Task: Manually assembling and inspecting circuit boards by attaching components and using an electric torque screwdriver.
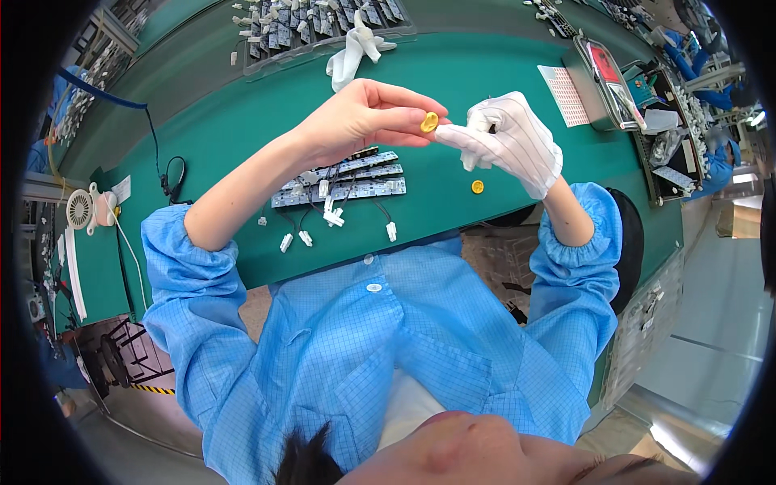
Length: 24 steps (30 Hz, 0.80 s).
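Between the thumb and fingers of my bare left hand (364, 121) is a small rolled yellow finger cot (429, 122). My right hand (513, 141) wears a white striped glove. Its index finger points left, with the tip right at the cot; its other fingers are bent and nothing shows in them. A second yellow finger cot (478, 187) lies on the green mat (436, 218) below the right hand. Left of it, under my left wrist, several circuit board strips (347, 187) rest together, with short dark wires and white connectors (332, 213).
A loose white glove (356, 52) lies at the front of a clear tray (323, 36) full of boards. To the right are a printed sheet (563, 95) and a metal box (598, 85). A small fan (81, 208) and a dark cable (171, 174) sit at the left.
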{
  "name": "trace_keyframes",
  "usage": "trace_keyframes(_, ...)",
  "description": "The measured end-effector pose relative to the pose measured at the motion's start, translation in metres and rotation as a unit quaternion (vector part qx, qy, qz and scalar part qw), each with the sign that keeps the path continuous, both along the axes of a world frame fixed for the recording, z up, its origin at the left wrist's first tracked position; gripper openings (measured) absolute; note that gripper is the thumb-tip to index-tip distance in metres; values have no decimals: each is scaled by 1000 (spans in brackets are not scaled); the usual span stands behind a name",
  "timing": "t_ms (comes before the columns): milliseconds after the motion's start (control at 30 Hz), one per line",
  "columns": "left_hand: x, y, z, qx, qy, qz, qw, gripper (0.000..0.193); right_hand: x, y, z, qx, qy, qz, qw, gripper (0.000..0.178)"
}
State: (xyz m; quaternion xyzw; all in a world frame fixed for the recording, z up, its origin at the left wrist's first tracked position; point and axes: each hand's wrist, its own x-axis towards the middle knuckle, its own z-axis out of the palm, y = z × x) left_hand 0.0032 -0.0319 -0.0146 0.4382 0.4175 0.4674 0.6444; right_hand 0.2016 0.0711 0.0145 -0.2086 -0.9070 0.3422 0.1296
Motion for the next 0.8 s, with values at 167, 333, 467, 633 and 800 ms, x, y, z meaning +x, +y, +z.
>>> trace_keyframes(167, -1, 3, -1, 20, 7, -9, 1000, 31, -1, -3, 2, -3, -21, -8, 1000, 43)
trace_keyframes(333, -2, 7, 0, 23, -2, -26, 999, 31, 4, -3, 8, -40, -26, -33, 998, 44)
trace_keyframes(467, 1, 7, 5, 13, -7, -47, 999, 31, 10, -2, 7, -19, -26, -25, 999, 44)
trace_keyframes(633, 2, 3, 7, 20, 0, -60, 998, 30, 13, -5, 11, 9, -23, -10, 1000, 43)
trace_keyframes(800, 3, 2, 10, 42, 35, -78, 995, 29, 20, 3, 3, 56, 13, 35, 998, 46)
